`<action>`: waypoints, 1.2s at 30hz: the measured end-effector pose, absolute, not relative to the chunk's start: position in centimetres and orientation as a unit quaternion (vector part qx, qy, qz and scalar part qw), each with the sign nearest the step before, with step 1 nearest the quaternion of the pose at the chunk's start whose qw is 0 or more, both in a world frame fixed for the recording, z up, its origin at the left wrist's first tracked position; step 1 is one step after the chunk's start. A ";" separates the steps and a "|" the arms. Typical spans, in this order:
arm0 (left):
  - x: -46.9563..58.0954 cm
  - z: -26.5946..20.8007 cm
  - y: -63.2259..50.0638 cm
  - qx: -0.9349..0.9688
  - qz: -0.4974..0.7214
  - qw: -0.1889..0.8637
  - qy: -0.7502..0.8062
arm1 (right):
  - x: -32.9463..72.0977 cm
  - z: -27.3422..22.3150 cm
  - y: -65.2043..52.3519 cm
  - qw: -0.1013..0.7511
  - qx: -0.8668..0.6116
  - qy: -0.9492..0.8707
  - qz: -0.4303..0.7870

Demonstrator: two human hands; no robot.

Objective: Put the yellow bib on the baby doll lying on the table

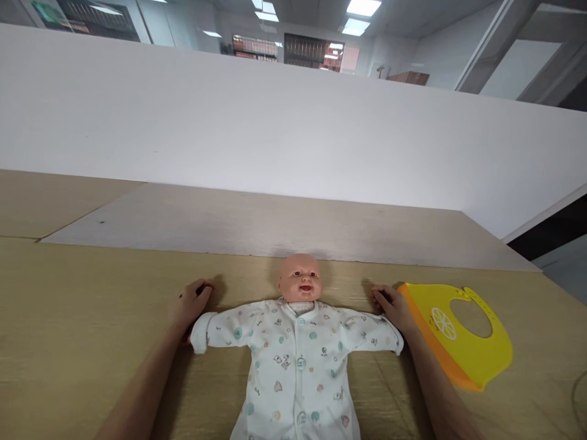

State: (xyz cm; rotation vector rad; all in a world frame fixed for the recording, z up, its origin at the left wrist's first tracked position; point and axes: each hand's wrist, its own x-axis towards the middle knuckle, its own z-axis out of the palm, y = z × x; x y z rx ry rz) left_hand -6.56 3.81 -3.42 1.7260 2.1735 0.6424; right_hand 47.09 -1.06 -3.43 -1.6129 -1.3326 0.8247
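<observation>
A baby doll (300,281) lies face up at the front middle, its arms stretched out sideways. It wears white buttoned clothing (287,366) with small coloured prints. My left hand (189,304) rests on the table beside the sleeve end at the picture's left, fingers loosely curled and nothing visible in them. Beside the opposite sleeve is my right hand (395,307), likewise curled with nothing visible in it. A yellow bib (477,351) with an orange pocket and a white citrus-slice print lies just right of my right hand and forearm. The doll's legs are outside the picture.
The wooden table (68,318) has a paler board (275,223) along its back. Behind it stands a white partition (275,134). A thin dark cord or line (576,397) shows at the right edge.
</observation>
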 end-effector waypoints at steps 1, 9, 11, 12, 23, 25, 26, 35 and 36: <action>-6.7 -3.5 3.9 0.597 0.229 0.148 0.754 | 47.1 -3.4 -1.0 0.429 -0.650 -0.536 0.327; -8.1 -3.5 4.2 0.561 0.285 0.153 0.762 | 47.2 -3.4 -1.0 0.417 -0.657 -0.549 0.306; -8.3 -3.6 4.3 0.553 0.278 0.152 0.770 | 47.2 -3.5 -0.9 0.417 -0.657 -0.547 0.309; -8.4 -3.7 4.4 0.556 0.272 0.156 0.770 | 47.2 -3.5 -0.9 0.418 -0.657 -0.545 0.310; -8.9 -4.9 4.7 0.579 0.252 0.139 0.763 | 47.3 -3.7 -0.8 0.426 -0.650 -0.529 0.341; -8.9 -5.0 4.8 0.583 0.253 0.139 0.759 | 47.3 -3.7 -0.8 0.426 -0.651 -0.527 0.342; -8.9 -5.1 4.8 0.584 0.255 0.139 0.758 | 47.4 -3.7 -0.8 0.425 -0.651 -0.527 0.342; -8.0 -3.7 4.3 0.574 0.252 0.142 0.766 | 47.5 -3.7 -0.8 0.430 -0.647 -0.527 0.344; -7.9 -3.6 4.2 0.572 0.247 0.142 0.769 | 47.4 -3.7 -0.8 0.430 -0.648 -0.527 0.343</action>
